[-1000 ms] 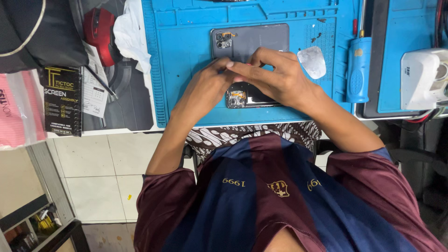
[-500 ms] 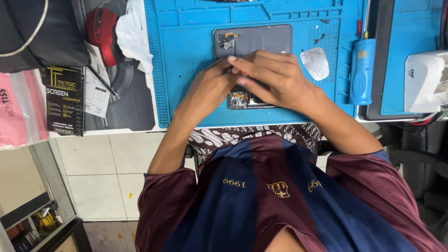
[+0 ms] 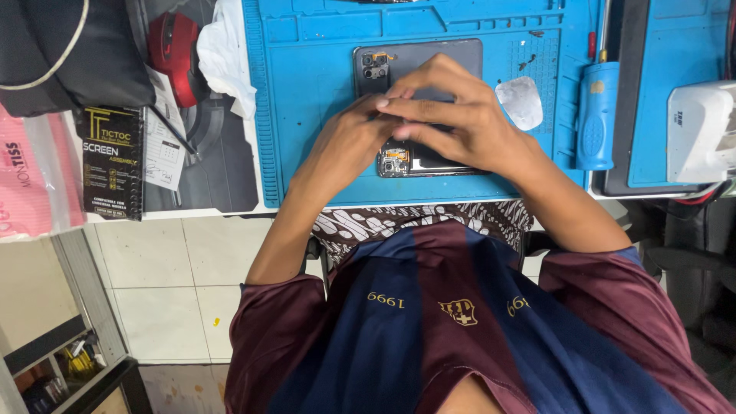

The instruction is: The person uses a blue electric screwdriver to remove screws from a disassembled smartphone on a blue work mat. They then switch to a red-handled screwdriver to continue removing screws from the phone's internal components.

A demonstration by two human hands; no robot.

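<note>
An opened dark phone (image 3: 404,163) lies on a blue work mat (image 3: 307,123), its camera end and inner parts showing below my hands. A grey back cover (image 3: 437,55) with a camera cut-out lies just beyond it. My left hand (image 3: 345,146) is curled at the phone's left end. My right hand (image 3: 464,115) lies across the phone and hides most of it. The fingertips of both hands meet over the gap between phone and cover. Whether a small part sits between them is hidden.
A blue-handled screwdriver (image 3: 594,115) and a clear plastic piece (image 3: 521,101) lie right of my hands. A white device (image 3: 701,130) stands at the far right. On the left are a white cloth (image 3: 224,54), a red tool (image 3: 172,46), a black packet (image 3: 113,161) and a pink packet (image 3: 31,180).
My fingertips have drawn together and shifted slightly toward the back cover. The phone and the cover have stayed where they were.
</note>
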